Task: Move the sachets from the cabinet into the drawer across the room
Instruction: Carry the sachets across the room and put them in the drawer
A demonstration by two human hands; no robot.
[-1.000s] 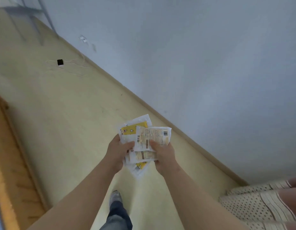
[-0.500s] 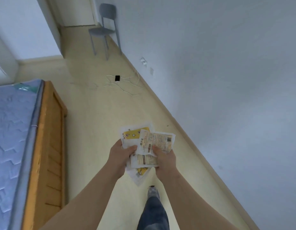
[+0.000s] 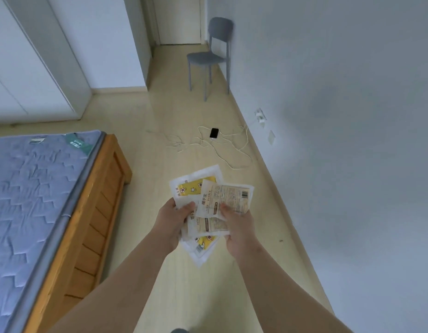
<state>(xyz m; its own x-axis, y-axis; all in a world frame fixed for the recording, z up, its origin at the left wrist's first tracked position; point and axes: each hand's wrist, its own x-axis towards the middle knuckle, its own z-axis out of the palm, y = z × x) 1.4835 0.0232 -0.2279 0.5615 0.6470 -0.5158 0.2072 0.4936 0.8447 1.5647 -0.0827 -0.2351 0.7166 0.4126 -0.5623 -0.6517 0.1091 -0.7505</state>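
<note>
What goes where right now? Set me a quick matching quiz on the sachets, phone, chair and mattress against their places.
Things:
1. sachets
2. phone
3. chair
4. mattress

Places:
a. on the wooden bed frame
b. gripped between left hand and right hand
c. standing beside the wall, far end of the room
d. lying on the floor among white cables

Pairs: 1-b; 2-d; 3-c; 4-a

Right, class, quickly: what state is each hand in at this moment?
Left hand: closed, pinching the fanned sachets at their left side, thumb on top.
Right hand: closed, pinching the same sachets at their right side, thumb on top.
</note>
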